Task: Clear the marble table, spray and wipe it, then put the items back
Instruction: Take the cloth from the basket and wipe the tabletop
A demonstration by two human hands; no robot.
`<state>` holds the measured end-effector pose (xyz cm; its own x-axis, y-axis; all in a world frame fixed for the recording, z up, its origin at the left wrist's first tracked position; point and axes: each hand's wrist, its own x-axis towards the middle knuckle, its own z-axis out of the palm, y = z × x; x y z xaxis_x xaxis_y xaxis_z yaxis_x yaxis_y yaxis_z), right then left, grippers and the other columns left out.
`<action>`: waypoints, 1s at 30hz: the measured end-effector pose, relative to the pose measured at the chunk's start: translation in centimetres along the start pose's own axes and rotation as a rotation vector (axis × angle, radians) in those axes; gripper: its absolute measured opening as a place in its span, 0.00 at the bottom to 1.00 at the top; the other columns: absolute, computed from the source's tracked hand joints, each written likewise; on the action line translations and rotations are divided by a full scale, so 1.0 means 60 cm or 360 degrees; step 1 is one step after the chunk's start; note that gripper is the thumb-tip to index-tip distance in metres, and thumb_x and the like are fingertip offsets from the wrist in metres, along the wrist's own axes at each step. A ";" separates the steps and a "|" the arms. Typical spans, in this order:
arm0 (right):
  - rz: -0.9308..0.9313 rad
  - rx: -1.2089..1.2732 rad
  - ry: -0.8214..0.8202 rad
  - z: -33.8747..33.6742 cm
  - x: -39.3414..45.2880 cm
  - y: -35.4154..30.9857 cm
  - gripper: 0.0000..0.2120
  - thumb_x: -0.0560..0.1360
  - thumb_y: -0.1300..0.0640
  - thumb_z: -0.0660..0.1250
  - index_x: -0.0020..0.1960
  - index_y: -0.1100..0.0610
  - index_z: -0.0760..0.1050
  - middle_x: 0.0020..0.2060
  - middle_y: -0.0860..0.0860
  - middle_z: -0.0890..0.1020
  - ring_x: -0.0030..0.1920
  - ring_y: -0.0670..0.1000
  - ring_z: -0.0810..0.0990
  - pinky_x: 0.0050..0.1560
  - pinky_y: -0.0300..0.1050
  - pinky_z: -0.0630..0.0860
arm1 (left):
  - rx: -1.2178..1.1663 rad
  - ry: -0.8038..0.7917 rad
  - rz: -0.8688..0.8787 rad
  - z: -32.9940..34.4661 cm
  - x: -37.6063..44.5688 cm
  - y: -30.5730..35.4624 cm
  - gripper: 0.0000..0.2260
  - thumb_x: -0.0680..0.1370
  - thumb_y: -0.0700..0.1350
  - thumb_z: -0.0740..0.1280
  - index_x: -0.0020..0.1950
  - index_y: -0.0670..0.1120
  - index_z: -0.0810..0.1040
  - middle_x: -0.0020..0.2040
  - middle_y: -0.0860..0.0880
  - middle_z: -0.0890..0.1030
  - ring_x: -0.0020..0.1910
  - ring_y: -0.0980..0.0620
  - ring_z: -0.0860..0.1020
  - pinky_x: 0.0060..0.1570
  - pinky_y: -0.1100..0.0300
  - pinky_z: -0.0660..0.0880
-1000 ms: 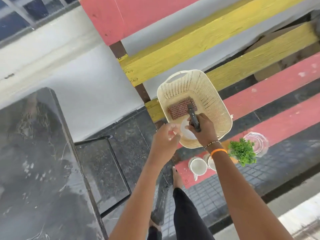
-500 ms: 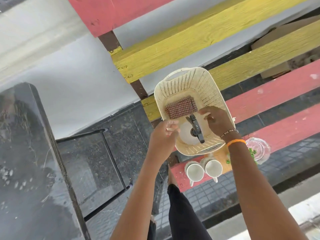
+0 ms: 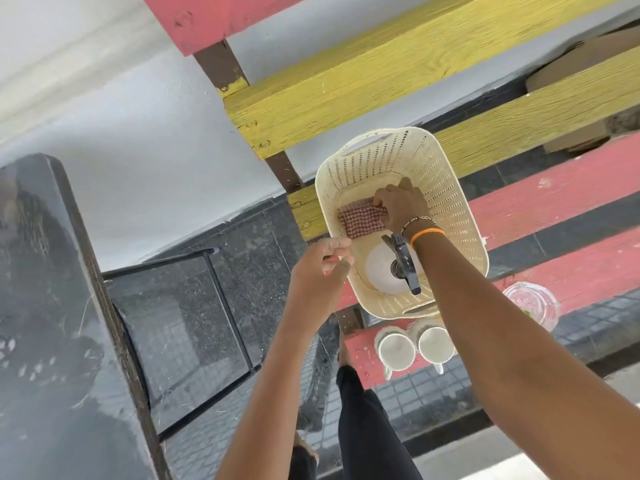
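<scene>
A cream perforated basket (image 3: 446, 188) stands on the red and yellow slatted bench (image 3: 554, 199). Inside it lie a red checked cloth (image 3: 360, 218) and a white spray bottle (image 3: 381, 268) with a dark trigger head. My right hand (image 3: 401, 204) reaches into the basket and its fingers pinch the cloth's right edge. At the basket's near left rim my left hand (image 3: 320, 268) hovers, fingers curled, holding nothing that I can see. The dark marble table (image 3: 38, 306) fills the left of the view.
Two white cups (image 3: 396, 351) sit on the bench's front red slat below the basket. A clear glass dish (image 3: 531, 303) lies to their right. A black metal frame (image 3: 221, 306) stands between the table and the bench. My dark trouser leg shows below.
My right hand has let go of the spray bottle, which now lies in the basket, and moved up to take hold of the checked cloth. The left hand stayed by the rim.
</scene>
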<state>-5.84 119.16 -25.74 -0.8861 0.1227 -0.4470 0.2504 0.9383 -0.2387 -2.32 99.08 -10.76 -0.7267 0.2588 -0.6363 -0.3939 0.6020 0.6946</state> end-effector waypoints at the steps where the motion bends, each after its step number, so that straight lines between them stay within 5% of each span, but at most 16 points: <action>1: -0.0023 -0.0054 -0.0052 0.000 -0.002 0.001 0.19 0.71 0.62 0.67 0.62 0.56 0.71 0.59 0.55 0.76 0.65 0.59 0.65 0.60 0.53 0.65 | -0.0013 0.0005 0.0006 -0.003 -0.001 0.002 0.10 0.78 0.48 0.63 0.58 0.55 0.75 0.52 0.61 0.78 0.51 0.65 0.75 0.43 0.71 0.66; 4: -0.0006 -0.0124 -0.0221 -0.001 0.001 0.001 0.23 0.71 0.61 0.68 0.65 0.54 0.68 0.61 0.55 0.75 0.65 0.59 0.66 0.63 0.54 0.64 | -0.0019 0.0031 0.0050 -0.012 -0.005 0.003 0.10 0.78 0.48 0.63 0.59 0.55 0.75 0.51 0.63 0.77 0.48 0.69 0.73 0.39 0.72 0.68; 8: 0.0031 0.0119 -0.0409 -0.021 0.004 -0.001 0.12 0.72 0.59 0.68 0.55 0.59 0.78 0.56 0.60 0.77 0.62 0.60 0.70 0.60 0.49 0.68 | -0.0062 0.0032 0.0068 -0.022 -0.012 -0.003 0.12 0.78 0.44 0.63 0.60 0.52 0.75 0.51 0.61 0.77 0.48 0.67 0.73 0.32 0.82 0.67; 14: -0.0063 0.0750 -0.0063 -0.116 -0.037 -0.043 0.07 0.73 0.64 0.66 0.42 0.59 0.68 0.37 0.54 0.73 0.40 0.54 0.73 0.35 0.43 0.67 | -0.0135 0.0059 0.0071 -0.040 -0.036 -0.010 0.09 0.78 0.47 0.63 0.57 0.57 0.76 0.51 0.63 0.77 0.48 0.67 0.77 0.33 0.83 0.66; 17: -0.0185 0.0820 0.0118 -0.176 -0.068 -0.087 0.07 0.75 0.65 0.63 0.42 0.59 0.65 0.31 0.52 0.69 0.31 0.51 0.68 0.30 0.40 0.64 | -0.0218 0.0042 0.0085 -0.047 -0.048 -0.001 0.08 0.79 0.47 0.61 0.54 0.59 0.75 0.50 0.62 0.78 0.45 0.68 0.79 0.33 0.78 0.70; 20: -0.0331 0.0959 0.0287 -0.230 -0.115 -0.143 0.07 0.75 0.67 0.61 0.43 0.58 0.64 0.29 0.48 0.67 0.29 0.45 0.64 0.26 0.31 0.60 | -0.0361 0.0028 0.0117 -0.061 -0.064 0.009 0.11 0.81 0.44 0.57 0.56 0.57 0.74 0.54 0.58 0.79 0.50 0.67 0.78 0.44 0.75 0.69; 23: -0.0528 0.1138 0.0353 -0.265 -0.172 -0.212 0.05 0.75 0.67 0.61 0.45 0.60 0.66 0.32 0.49 0.71 0.32 0.46 0.68 0.30 0.33 0.63 | -0.0763 0.0050 0.0075 -0.087 -0.082 0.004 0.12 0.82 0.46 0.55 0.64 0.52 0.70 0.62 0.52 0.75 0.60 0.58 0.75 0.63 0.60 0.67; 25: -0.0632 0.1275 0.0302 -0.274 -0.210 -0.264 0.04 0.75 0.67 0.62 0.49 0.64 0.68 0.38 0.58 0.76 0.38 0.53 0.73 0.38 0.43 0.69 | -0.1080 0.0066 0.0002 -0.110 -0.095 -0.006 0.15 0.81 0.50 0.55 0.68 0.50 0.66 0.65 0.50 0.73 0.64 0.54 0.71 0.69 0.57 0.63; 28: -0.0693 0.1686 0.0112 -0.270 -0.268 -0.352 0.05 0.76 0.67 0.62 0.51 0.65 0.70 0.45 0.63 0.78 0.45 0.57 0.77 0.47 0.52 0.75 | -0.1491 0.0089 -0.0069 -0.157 -0.121 -0.036 0.21 0.80 0.52 0.55 0.71 0.46 0.64 0.70 0.48 0.71 0.66 0.52 0.70 0.69 0.57 0.64; 30: -0.0544 0.2173 -0.0036 -0.255 -0.303 -0.406 0.04 0.76 0.68 0.61 0.48 0.61 0.72 0.42 0.57 0.78 0.44 0.52 0.77 0.47 0.50 0.77 | -0.1807 0.0070 0.0031 -0.190 -0.150 -0.065 0.19 0.76 0.54 0.59 0.64 0.47 0.72 0.62 0.49 0.79 0.60 0.53 0.77 0.61 0.58 0.73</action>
<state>-1.82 99.06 1.40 -0.9762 -0.0615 -0.2080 0.2145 -0.1303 -0.9680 -0.67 85.80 -3.94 -0.7486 0.2204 -0.6254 -0.6484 -0.4405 0.6209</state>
